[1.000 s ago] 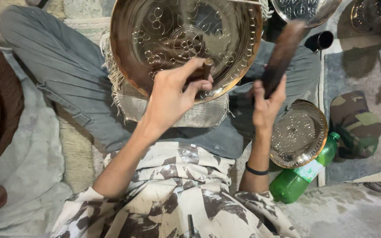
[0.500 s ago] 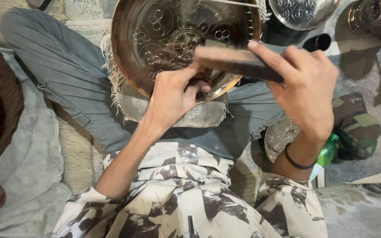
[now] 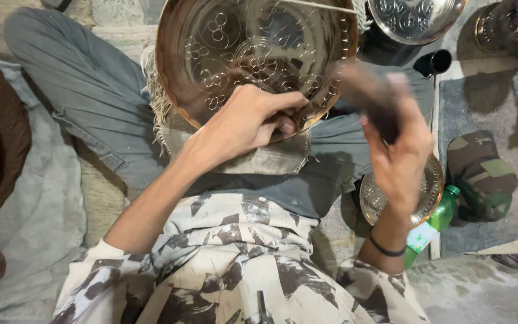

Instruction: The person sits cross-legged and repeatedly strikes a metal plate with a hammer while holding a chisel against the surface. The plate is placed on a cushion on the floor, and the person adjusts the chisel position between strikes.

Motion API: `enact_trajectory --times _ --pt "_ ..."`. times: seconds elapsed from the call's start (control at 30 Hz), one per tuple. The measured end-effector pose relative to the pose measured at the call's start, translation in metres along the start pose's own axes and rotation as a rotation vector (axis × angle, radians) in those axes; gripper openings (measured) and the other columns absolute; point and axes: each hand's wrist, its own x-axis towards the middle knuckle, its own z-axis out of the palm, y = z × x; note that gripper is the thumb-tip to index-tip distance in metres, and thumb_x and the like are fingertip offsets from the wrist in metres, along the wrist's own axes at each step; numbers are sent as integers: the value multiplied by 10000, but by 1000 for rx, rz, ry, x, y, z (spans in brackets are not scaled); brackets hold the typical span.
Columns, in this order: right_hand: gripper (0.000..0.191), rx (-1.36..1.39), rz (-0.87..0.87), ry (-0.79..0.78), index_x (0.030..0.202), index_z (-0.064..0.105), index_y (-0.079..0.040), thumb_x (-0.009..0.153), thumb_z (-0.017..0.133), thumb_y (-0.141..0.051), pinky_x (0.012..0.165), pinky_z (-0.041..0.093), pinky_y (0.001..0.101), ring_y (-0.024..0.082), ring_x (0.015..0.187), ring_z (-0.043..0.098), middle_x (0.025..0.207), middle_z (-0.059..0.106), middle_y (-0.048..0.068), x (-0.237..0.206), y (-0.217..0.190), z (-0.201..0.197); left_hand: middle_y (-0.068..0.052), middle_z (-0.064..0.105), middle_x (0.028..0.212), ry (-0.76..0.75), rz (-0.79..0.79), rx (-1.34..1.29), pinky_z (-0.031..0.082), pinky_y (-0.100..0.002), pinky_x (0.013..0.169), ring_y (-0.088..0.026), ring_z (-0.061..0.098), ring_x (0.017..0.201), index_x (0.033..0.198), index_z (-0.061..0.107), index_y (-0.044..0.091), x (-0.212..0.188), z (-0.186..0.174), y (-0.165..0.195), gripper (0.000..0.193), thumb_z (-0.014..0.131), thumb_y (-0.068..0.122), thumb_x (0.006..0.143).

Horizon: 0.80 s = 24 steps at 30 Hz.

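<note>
Head view. The left hand (image 3: 244, 123) presses on the lower rim of a large engraved brass tray (image 3: 253, 54), fingers curled and pinching something small against it; what they pinch cannot be told. The tray rests tilted on a cloth pad (image 3: 259, 157) over the person's lap. The right hand (image 3: 400, 153), raised just beside the tray, has its fingers clenched around a dark, blurred block (image 3: 373, 99). Beneath that hand lie a small brass plate (image 3: 430, 198) and a green bottle (image 3: 436, 222).
</note>
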Motion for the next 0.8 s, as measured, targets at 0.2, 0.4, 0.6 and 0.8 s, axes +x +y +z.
enact_trajectory --times 0.2,0.4,0.6,0.8 --pt "390 196 242 164 1371 544 10 1091 800 -77 848 488 374 246 905 569 1082 579 131 -39 28 26 -117 737 847 -172 99 19 564 -332 733 -236 744 765 1151 646 23 4 -9 -1 403 689 -76 762" --pt "412 373 327 183 1429 552 23 1111 773 -119 971 517 355 138 1055 596 1197 628 54 -54 28 20 -123 729 858 -237 180 17 559 -347 712 -264 744 785 1109 629 15 10 -14 -2 421 657 -83 701" --pt "495 194 285 160 1419 511 19 1039 811 -85 948 537 371 184 999 612 1060 634 56 -52 28 28 -129 715 850 -54 119 57 557 -358 688 -273 725 735 1126 636 36 3 -12 4 280 695 -6 856" --pt "748 -68 61 211 1543 348 -147 1001 848 -21 816 568 317 174 838 666 983 648 67 -27 24 15 -145 706 837 -45 112 104 541 -393 671 -316 704 728 1160 638 45 5 -11 7 317 708 16 852"
